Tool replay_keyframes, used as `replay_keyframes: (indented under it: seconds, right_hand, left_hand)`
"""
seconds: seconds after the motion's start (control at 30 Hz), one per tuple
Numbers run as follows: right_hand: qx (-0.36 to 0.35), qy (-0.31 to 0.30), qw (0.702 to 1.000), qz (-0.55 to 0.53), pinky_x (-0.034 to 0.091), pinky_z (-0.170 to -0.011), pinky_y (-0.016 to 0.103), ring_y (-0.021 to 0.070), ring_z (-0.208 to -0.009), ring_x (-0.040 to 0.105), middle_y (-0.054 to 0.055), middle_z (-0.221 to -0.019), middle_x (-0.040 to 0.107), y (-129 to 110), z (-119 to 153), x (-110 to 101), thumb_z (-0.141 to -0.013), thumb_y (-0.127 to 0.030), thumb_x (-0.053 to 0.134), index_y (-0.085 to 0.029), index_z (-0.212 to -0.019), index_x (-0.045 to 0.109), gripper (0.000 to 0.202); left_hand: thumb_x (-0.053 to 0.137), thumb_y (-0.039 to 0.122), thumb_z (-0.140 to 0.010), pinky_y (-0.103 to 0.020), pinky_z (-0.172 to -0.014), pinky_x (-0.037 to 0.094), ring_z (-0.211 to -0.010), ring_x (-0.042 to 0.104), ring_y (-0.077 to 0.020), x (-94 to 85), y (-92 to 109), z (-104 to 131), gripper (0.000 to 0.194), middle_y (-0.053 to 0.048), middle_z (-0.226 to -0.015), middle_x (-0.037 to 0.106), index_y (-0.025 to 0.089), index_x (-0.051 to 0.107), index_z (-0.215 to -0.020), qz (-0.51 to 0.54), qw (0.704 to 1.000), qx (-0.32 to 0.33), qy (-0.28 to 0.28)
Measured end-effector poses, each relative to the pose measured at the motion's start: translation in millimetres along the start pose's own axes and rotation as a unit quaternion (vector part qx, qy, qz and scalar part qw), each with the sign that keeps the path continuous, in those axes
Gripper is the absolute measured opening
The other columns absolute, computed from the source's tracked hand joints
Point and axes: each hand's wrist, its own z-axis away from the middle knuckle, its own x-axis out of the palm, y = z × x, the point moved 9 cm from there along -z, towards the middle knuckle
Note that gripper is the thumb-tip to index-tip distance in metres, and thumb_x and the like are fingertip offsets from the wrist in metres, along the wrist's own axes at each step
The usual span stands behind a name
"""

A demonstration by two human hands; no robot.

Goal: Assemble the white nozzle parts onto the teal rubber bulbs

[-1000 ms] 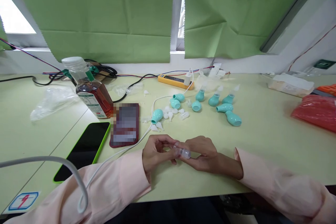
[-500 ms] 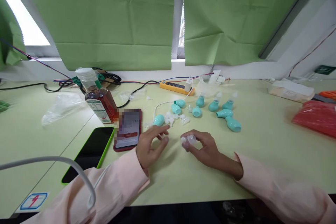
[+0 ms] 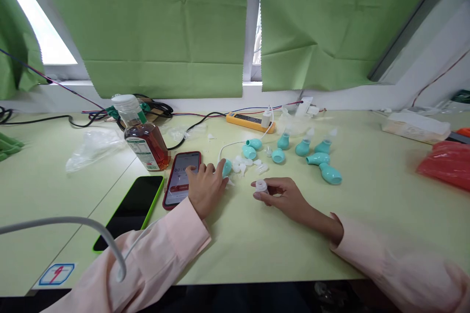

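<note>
My left hand (image 3: 206, 190) reaches over the table beside the red-edged phone (image 3: 181, 176), its fingers around or near a teal bulb (image 3: 226, 168); whether it grips the bulb is unclear. In my right hand (image 3: 284, 195) a small clear plastic piece (image 3: 261, 186) with a round opening is pinched between thumb and fingers. Small translucent white parts (image 3: 240, 162) lie in a pile between the hands, further back. Behind them are loose teal bulbs (image 3: 278, 156). Further right, several teal bulbs with clear tips stand upright (image 3: 303, 146), and two others (image 3: 331, 174) lie on their sides.
A dark phone with a green edge (image 3: 134, 210) lies at the left, near a bottle of amber liquid (image 3: 147, 144). A yellow power strip (image 3: 246, 122) with cables sits at the back. A tissue pack (image 3: 414, 127) and a red bag (image 3: 446, 164) are at the right.
My left hand has moved forward and left toward the red-edged phone and the teal bulb. The clear piece in my right hand has been turned, its opening now upward. The view has shifted slightly.
</note>
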Motion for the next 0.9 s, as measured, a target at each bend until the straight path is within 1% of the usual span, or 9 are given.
replay_keyframes:
  seconds: [0.17, 0.27, 0.37, 0.43, 0.53, 0.67, 0.73, 0.8, 0.9]
  right_hand:
    - [0.039, -0.027, 0.999, -0.002, 0.034, -0.042, 0.019, 0.0063, -0.047, 0.037, -0.004, -0.053, 0.037, 2.7, 0.8, 2.2, -0.08, -0.039, 0.042, -0.016, -0.06, 0.046, 0.031]
    - [0.04, -0.045, 0.998, -0.006, 0.034, -0.044, 0.019, 0.007, -0.048, 0.038, -0.004, -0.054, 0.038, -1.5, 1.9, 4.0, -0.083, -0.038, 0.036, -0.017, -0.066, 0.044, 0.029]
    - [0.035, -0.052, 0.998, -0.017, 0.036, -0.047, 0.019, 0.008, -0.052, 0.041, -0.003, -0.057, 0.042, -5.2, 3.0, 4.1, -0.084, -0.036, 0.035, -0.017, -0.071, 0.045, 0.026]
    - [0.026, -0.049, 0.998, -0.018, 0.037, -0.051, 0.019, 0.0089, -0.057, 0.044, -0.001, -0.062, 0.045, -7.3, 4.0, 3.9, -0.083, -0.036, 0.037, -0.017, -0.073, 0.046, 0.024]
    - [0.014, -0.066, 0.998, -0.021, 0.039, -0.053, 0.02, 0.0099, -0.062, 0.046, 0.0, -0.068, 0.048, -9.9, 7.1, 9.5, -0.082, -0.036, 0.04, -0.016, -0.073, 0.048, 0.023]
    - [0.016, -0.134, 0.989, -0.062, 0.042, -0.057, 0.021, 0.0103, -0.065, 0.051, 0.001, -0.071, 0.054, -12.7, 13.2, 24.9, -0.083, -0.034, 0.04, -0.015, -0.074, 0.051, 0.024]
    - [0.02, -0.161, 0.984, -0.069, 0.042, -0.058, 0.021, 0.0098, -0.063, 0.051, 0.001, -0.069, 0.056, -13.7, 15.7, 29.5, -0.082, -0.033, 0.04, -0.015, -0.073, 0.052, 0.024]
    - [0.019, -0.17, 0.983, -0.06, 0.042, -0.055, 0.02, 0.009, -0.058, 0.049, 0.0, -0.063, 0.055, -15.0, 16.9, 29.7, -0.08, -0.033, 0.044, -0.015, -0.071, 0.054, 0.022]
    - [-0.004, -0.111, 0.993, -0.036, 0.038, -0.047, 0.018, 0.0076, -0.05, 0.044, -0.002, -0.054, 0.05, -19.1, 13.8, 13.6, -0.075, -0.034, 0.052, -0.015, -0.067, 0.056, 0.02]
  left_hand:
    - [0.039, 0.023, -0.08, -0.046, -0.07, 0.026, -0.084, 0.049, -0.0268, 2.9, -3.7, -3.5, 0.023, -0.009, -0.08, 0.063, 0.019, 0.052, -0.1, 0.071, 0.997, 0.003, 0.001]
    - [0.041, 0.021, -0.079, -0.045, -0.072, 0.027, -0.085, 0.048, -0.025, -12.7, -7.2, -1.5, 0.02, -0.008, -0.081, 0.062, 0.019, 0.056, -0.091, 0.13, 0.989, 0.0, 0.076]
    - [0.048, 0.021, -0.073, -0.039, -0.073, 0.032, -0.082, 0.048, -0.0217, -37.6, -1.7, 11.5, 0.017, -0.008, -0.082, 0.06, 0.018, 0.058, -0.087, 0.254, 0.951, 0.048, 0.171]
    - [0.054, 0.019, -0.069, -0.035, -0.072, 0.037, -0.077, 0.048, -0.0192, -47.1, 3.8, 21.5, 0.021, -0.007, -0.081, 0.057, 0.018, 0.057, -0.09, 0.364, 0.909, 0.08, 0.188]
    - [0.057, 0.016, -0.066, -0.032, -0.071, 0.04, -0.075, 0.049, -0.0177, -41.0, 8.5, 27.1, 0.025, -0.006, -0.08, 0.054, 0.018, 0.057, -0.091, 0.499, 0.853, 0.065, 0.138]
    - [0.054, 0.021, -0.072, -0.03, -0.074, 0.039, -0.085, 0.05, -0.0181, -14.3, 15.5, 23.7, 0.027, -0.007, -0.092, 0.052, 0.018, 0.056, -0.099, 0.623, 0.782, 0.009, 0.024]
    - [0.047, 0.024, -0.078, -0.029, -0.075, 0.039, -0.089, 0.05, -0.0178, -1.4, 23.8, 23.8, 0.028, -0.007, -0.096, 0.052, 0.019, 0.051, -0.105, 0.651, 0.758, -0.004, -0.039]
    - [0.04, 0.025, -0.081, -0.029, -0.076, 0.038, -0.089, 0.049, -0.0172, 5.5, 30.3, 26.5, 0.027, -0.006, -0.096, 0.053, 0.02, 0.048, -0.107, 0.647, 0.759, -0.009, -0.073]
    - [0.041, 0.027, -0.08, -0.029, -0.077, 0.036, -0.087, 0.049, -0.0172, 6.6, 29.6, 31.3, 0.03, -0.004, -0.095, 0.053, 0.021, 0.043, -0.11, 0.605, 0.793, -0.024, -0.061]
